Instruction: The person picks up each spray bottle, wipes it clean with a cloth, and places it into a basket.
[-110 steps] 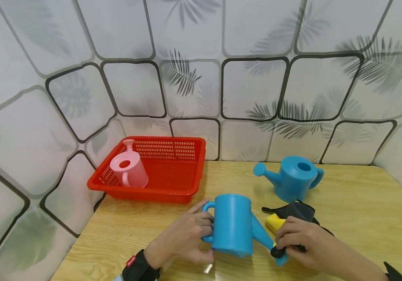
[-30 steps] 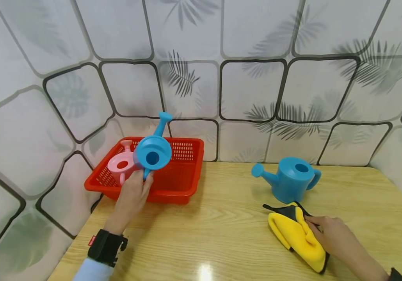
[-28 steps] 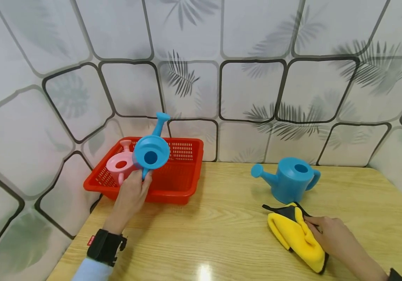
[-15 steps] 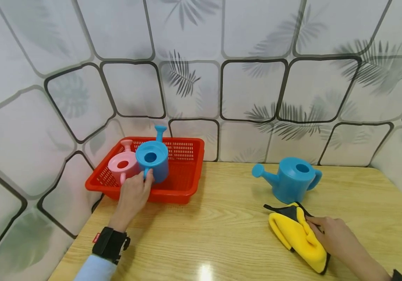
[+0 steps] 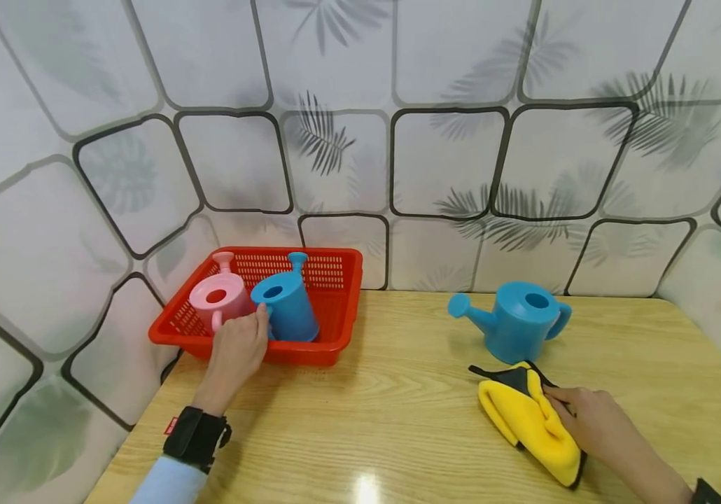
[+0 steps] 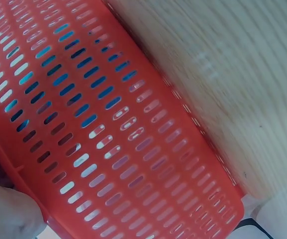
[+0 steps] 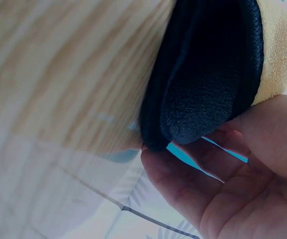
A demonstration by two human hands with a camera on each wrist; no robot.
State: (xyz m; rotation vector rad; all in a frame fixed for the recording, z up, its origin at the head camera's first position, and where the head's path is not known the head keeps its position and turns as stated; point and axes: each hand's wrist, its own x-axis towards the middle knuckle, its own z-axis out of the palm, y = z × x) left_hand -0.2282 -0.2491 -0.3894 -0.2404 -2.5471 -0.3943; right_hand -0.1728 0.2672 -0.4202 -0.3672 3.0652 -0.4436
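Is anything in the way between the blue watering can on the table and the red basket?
Nothing visible stands between the blue watering can and the red basket, just bare table. The basket's raised side would probably need clearing, though.

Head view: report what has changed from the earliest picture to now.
The blue watering can went from above the table's middle leftward and back into the red basket, where it tilts with the left hand at its handle. The cloth has left its spout and lies on the table, gripped by the right hand. The pink watering can and other blue watering can stayed put.
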